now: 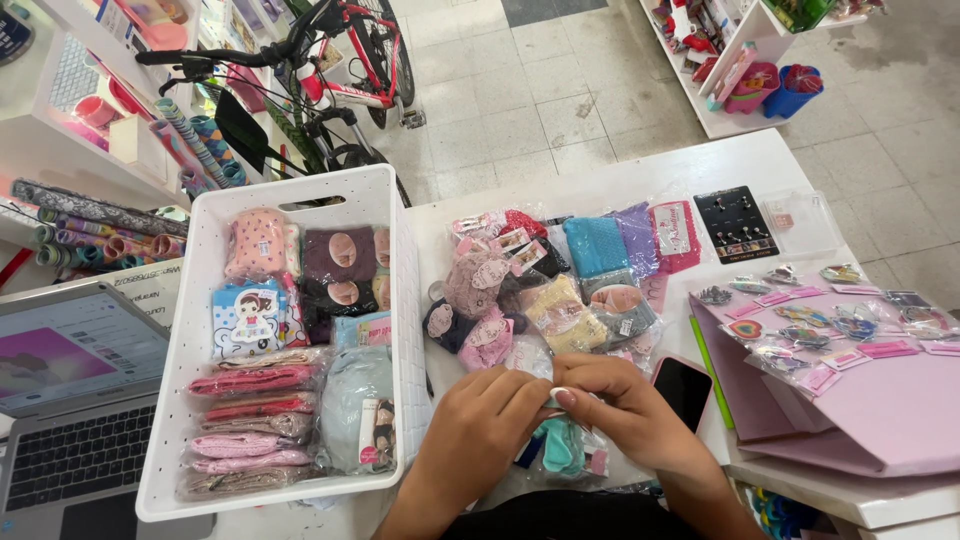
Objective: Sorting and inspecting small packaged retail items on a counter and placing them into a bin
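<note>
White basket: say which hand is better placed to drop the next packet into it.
Left, probably. The left hand lies right beside the white basket, while the right hand sits farther off, near the phone. Both pinch a small item together.

Pale tiled floor [560, 110], white shelving [745, 60] along both sides, bright even light.

Bright, even light with soft shadows, mild glare on plastic wrappers, sharp focus, slight wide-angle bending at the edges.
</note>
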